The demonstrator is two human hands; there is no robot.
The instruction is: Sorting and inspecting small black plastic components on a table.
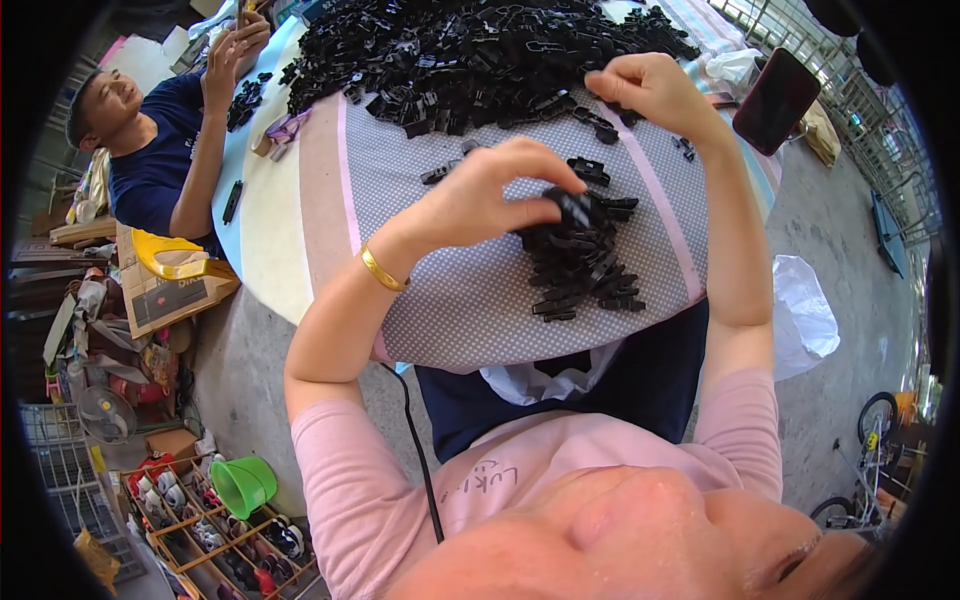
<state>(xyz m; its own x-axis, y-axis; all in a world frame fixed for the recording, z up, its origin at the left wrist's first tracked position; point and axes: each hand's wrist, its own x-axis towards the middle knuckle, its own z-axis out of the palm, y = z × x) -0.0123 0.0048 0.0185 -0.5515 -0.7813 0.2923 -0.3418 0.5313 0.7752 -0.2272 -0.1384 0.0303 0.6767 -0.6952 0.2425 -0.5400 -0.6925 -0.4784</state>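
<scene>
My left hand (pixel 492 192), with a gold bracelet on its wrist, pinches a small black plastic piece (pixel 573 207) between thumb and fingers. It is just above a small heap of similar black plastic pieces (pixel 585 270) near the table edge. Farther off and to the right, my right hand (pixel 650 90) is closed, fingers curled, at the edge of a large pile of black plastic pieces (pixel 440 60). What those fingers hold, if anything, is hidden. A few loose pieces lie between the pile and the heap.
A patterned cloth covers the table (pixel 450 310). A dark phone (pixel 777 100) stands tilted at the right. At the left sits another person (pixel 160 160), hands raised. A purple roll (pixel 288 127) and a long black piece (pixel 233 202) lie on the left side.
</scene>
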